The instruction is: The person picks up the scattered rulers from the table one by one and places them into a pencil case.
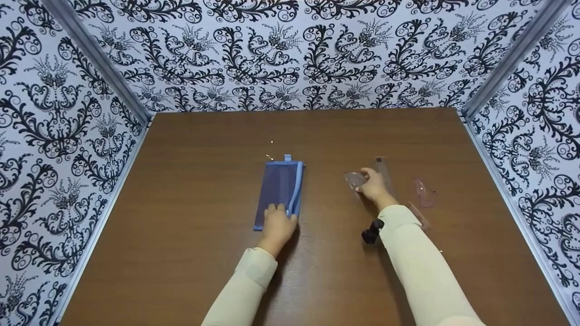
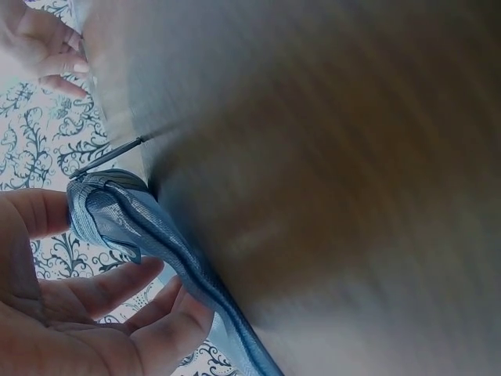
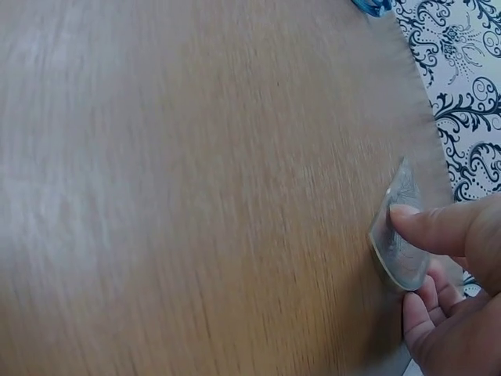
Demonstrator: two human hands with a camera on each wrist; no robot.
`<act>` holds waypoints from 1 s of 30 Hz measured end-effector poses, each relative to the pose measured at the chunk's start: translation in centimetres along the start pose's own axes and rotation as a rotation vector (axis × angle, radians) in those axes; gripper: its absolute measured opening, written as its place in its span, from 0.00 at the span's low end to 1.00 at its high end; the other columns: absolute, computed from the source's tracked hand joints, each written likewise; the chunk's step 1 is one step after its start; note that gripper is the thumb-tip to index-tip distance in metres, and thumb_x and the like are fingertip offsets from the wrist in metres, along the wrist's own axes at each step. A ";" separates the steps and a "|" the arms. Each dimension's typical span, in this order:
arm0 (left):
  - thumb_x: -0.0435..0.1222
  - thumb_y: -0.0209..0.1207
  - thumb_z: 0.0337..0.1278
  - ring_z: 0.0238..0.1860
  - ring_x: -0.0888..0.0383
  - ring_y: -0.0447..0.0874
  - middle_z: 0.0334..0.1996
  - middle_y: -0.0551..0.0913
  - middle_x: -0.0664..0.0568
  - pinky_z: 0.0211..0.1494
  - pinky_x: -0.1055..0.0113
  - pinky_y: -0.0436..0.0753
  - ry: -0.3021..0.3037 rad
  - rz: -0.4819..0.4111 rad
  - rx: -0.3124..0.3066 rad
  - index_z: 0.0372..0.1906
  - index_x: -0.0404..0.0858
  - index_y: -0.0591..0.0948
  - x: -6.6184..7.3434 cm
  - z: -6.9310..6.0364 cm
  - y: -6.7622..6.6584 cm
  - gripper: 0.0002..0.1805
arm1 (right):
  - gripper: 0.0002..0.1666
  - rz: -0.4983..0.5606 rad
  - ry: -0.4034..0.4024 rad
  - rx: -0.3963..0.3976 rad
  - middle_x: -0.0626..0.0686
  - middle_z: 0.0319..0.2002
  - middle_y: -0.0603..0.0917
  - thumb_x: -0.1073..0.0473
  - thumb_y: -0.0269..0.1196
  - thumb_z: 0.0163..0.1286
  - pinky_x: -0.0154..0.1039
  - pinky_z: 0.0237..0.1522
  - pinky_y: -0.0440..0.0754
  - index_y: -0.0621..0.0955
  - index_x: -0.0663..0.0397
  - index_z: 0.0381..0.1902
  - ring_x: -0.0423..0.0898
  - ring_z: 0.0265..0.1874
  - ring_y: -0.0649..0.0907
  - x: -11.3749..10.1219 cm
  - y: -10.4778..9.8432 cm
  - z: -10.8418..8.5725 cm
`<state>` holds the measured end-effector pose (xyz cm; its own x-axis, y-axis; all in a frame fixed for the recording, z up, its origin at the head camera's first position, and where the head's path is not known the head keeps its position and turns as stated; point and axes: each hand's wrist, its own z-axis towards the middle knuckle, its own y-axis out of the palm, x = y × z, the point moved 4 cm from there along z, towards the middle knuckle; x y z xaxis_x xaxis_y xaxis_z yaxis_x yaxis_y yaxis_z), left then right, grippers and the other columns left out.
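In the head view, my left hand [image 1: 278,227] is at the near end of the blue pouch [image 1: 272,183], which lies on the table [image 1: 199,181], my fingers on its zipped right side. Out to the right, my right hand [image 1: 376,186] pinches a clear curved piece [image 1: 355,179]. A clear strip [image 1: 383,171] lies just beyond that hand, a pinkish piece [image 1: 425,194] farther right, and a reddish strip [image 1: 419,214] beside my sleeve [image 1: 421,253].

From my left wrist, I see those fingers bent around the pouch's edge, thumb side apart from the others with the fabric between; the zip pull [image 2: 106,158] sticks out over the table.

From my right wrist, my thumb presses the face of the clear piece while curled fingers support its lower edge. It is tilted, close to the table; whether it touches, I cannot tell.
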<state>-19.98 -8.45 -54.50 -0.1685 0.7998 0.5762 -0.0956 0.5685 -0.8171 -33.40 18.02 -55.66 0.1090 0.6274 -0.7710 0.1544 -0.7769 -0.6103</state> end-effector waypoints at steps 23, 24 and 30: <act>0.39 0.60 0.54 0.47 0.39 0.73 0.44 0.75 0.35 0.53 0.50 0.75 0.007 -0.002 -0.002 0.46 0.26 0.79 0.1 0.0 -0.1 0.21 | 0.36 0.156 0.071 0.042 0.66 0.46 0.75 0.80 0.63 0.50 0.41 0.39 0.77 0.69 0.71 0.59 0.55 0.42 0.75 1.9 0.5 0.4; 0.39 0.61 0.53 0.46 0.39 0.73 0.43 0.75 0.35 0.52 0.50 0.75 0.013 -0.001 0.003 0.45 0.26 0.79 0.2 0.0 -0.1 0.20 | 0.36 0.205 0.052 0.039 0.64 0.43 0.75 0.81 0.64 0.48 0.41 0.36 0.78 0.70 0.69 0.58 0.54 0.40 0.76 2.2 0.7 0.7; 0.39 0.61 0.52 0.45 0.38 0.73 0.41 0.75 0.35 0.50 0.49 0.75 0.019 0.002 0.020 0.43 0.27 0.79 0.2 0.0 -0.1 0.19 | 0.36 0.390 -0.078 0.038 0.60 0.34 0.77 0.84 0.63 0.39 0.38 0.27 0.79 0.73 0.62 0.50 0.48 0.30 0.77 6.8 1.9 3.9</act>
<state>-20.00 -8.36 -54.31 -0.1504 0.8044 0.5747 -0.1149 0.5631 -0.8183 -36.23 20.63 -62.73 0.0774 0.2803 -0.9568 0.0794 -0.9583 -0.2744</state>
